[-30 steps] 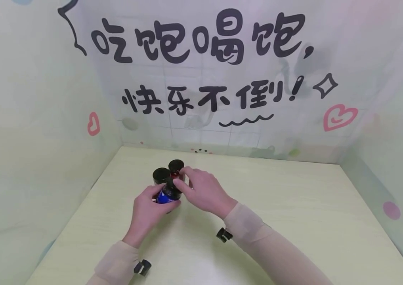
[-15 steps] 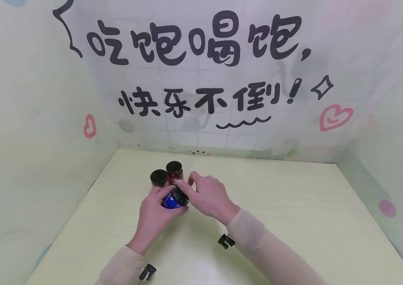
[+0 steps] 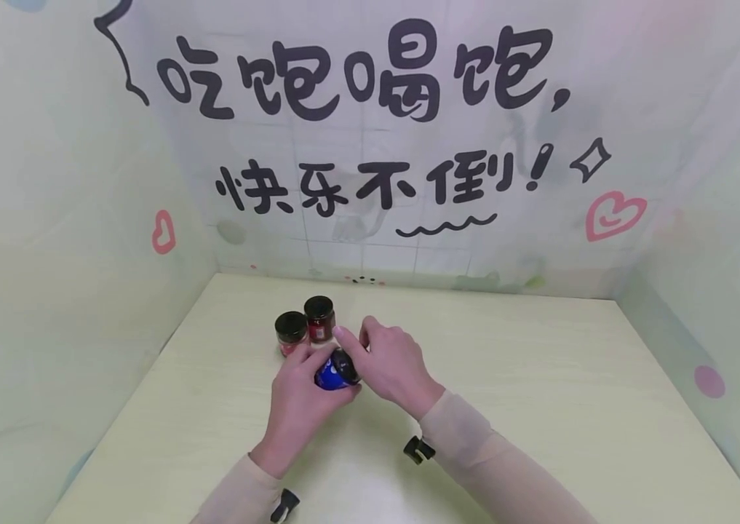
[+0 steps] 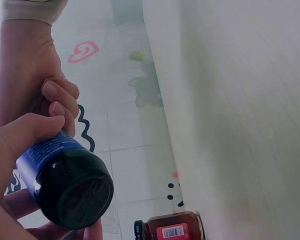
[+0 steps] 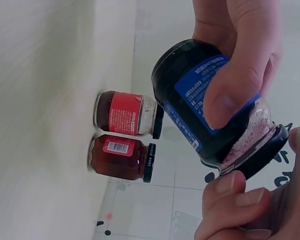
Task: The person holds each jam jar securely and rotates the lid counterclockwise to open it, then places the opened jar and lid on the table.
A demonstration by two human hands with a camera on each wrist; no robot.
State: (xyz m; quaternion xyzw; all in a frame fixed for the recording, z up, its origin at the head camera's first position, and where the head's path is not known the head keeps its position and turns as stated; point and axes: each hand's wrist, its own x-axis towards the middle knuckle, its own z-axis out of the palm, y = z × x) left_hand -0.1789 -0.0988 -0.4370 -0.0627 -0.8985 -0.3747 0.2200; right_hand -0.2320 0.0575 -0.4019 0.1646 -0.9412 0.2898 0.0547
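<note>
My left hand [image 3: 300, 397] grips a glass jar [image 3: 330, 375] with a blue label and dark contents, tilted and raised off the table. Its thumb lies across the label in the right wrist view, where pale residue shows inside the glass near the neck. The fingers and thumb of my right hand [image 3: 397, 364] pinch the jar's black lid [image 5: 257, 152]. The jar's dark round base [image 4: 80, 195] faces the left wrist camera. Just behind the hands stand two upright jars with black lids, one with a wide red label [image 5: 126, 114], the other red-brown with a small barcode label [image 5: 119, 159].
The pale wooden table [image 3: 507, 393] runs to a back wall [image 3: 370, 247] of printed cloth with large black characters. Cloth walls also close off the left and right sides. Each sleeve has a small black clip [image 3: 418, 450] at the wrist.
The blue-labelled jar has moved right and nearer, away from the two standing jars, and tipped further over. My right hand has shifted slightly right with it, at the lid.
</note>
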